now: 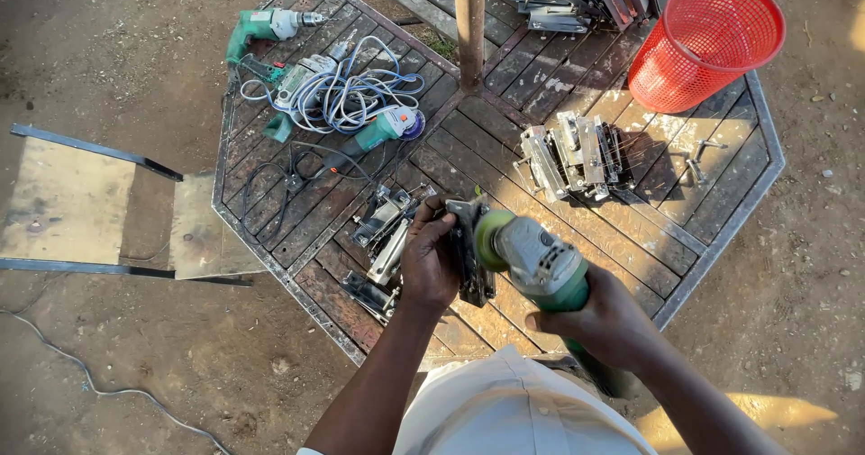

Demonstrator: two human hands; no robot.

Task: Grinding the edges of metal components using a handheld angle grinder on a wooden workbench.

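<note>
Outdoor dirt yard; octagonal slatted metal surface [721, 230] around a central post [469, 22].

Head view:
- Left hand [431, 259] — grip clenched on a flat metal bracket [470, 248], held upright at the near edge of the surface.
- Right hand [605, 322] — grip wrapped around the body of a green angle grinder [536, 261], disc end touching the bracket.
- Loose metal pieces [383, 234] just left of the bracket; a stacked batch [572, 153] beyond.
- Green drill [261, 27], second grinder [387, 126] and coiled cable [347, 95], far left.
- Red mesh basket [707, 40], tilted, far right.

Risk, as judged: fingers sit close to the disc — a slip or kickback could catch them; the bracket is hand-held only.

Labels: pale patch on the far tools, too small to tell.
</note>
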